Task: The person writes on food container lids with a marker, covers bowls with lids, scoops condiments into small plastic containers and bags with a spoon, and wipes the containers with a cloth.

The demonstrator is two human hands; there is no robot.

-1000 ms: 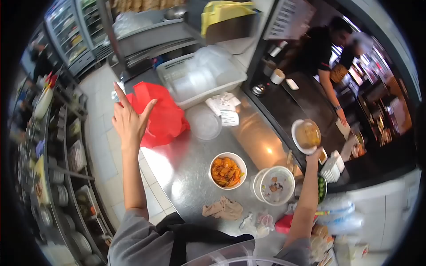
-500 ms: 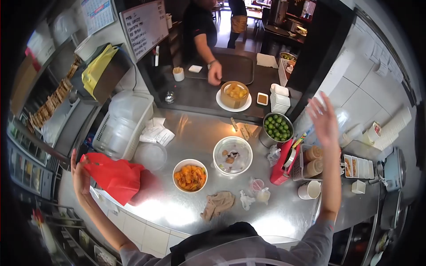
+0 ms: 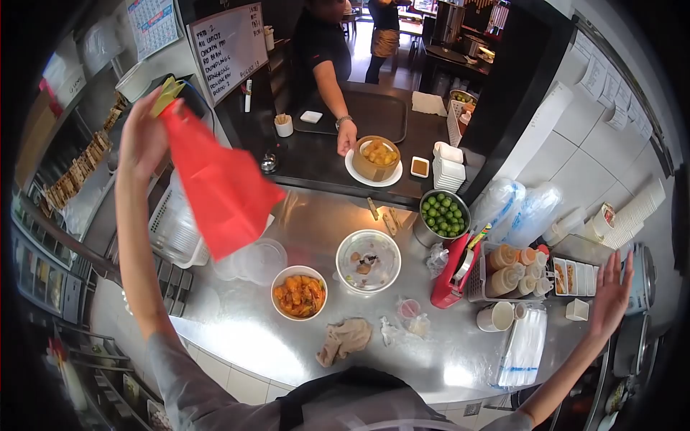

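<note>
Red bag (image 3: 221, 188) lifted since the previous frame, now hanging above the desk (image 3: 442, 352), its top gripped by the left hand (image 3: 142, 138). Right hand (image 3: 611, 296) raised, released, fingers spread. Near the bag: white bowl (image 3: 297, 317) of orange food; clear-topped tub (image 3: 369, 263) beside it. Beyond, a co-worker's hand (image 3: 346, 136) near the plate (image 3: 355, 172).

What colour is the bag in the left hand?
The bag is red, showing best in the head view.
</note>
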